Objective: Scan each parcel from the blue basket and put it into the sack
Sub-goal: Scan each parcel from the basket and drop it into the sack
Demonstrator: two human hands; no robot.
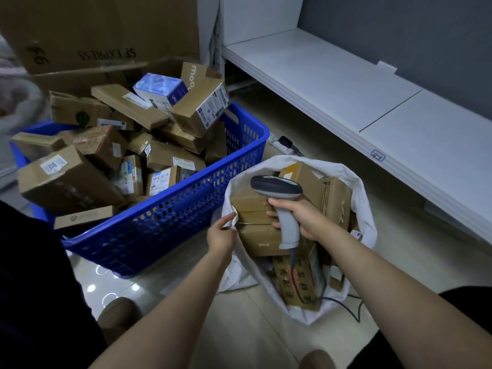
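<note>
Parcels (117, 145), mostly brown cardboard boxes with printed labels, lie heaped in the blue basket (186, 209) on the tiled floor, piled above its rim. A blue-and-white box (161, 89) sits near the top of the heap, leaning against a larger brown box with a white label (202, 107). More brown boxes are already inside the sack (364, 209), a white fabric bag that stands open just to the right of the basket, touching or nearly touching its perforated side.

The left hand (221, 235) pinches the near-left edge of the sack's rim, fingers closed on the cloth. The right hand (300, 217) is wrapped around the grey handle of a barcode scanner (279, 201), held above the open mouth of the sack with its dark head pointing left, toward the basket. The scanner's cable (295, 280) hangs down from the handle into the sack and trails out over the floor at the right.

Behind the basket stands a large cardboard carton (101, 30) with upside-down print. A low white shelf (332, 83) runs along the grey wall to the right, and a power strip (282, 145) lies on the floor between shelf and basket.
</note>
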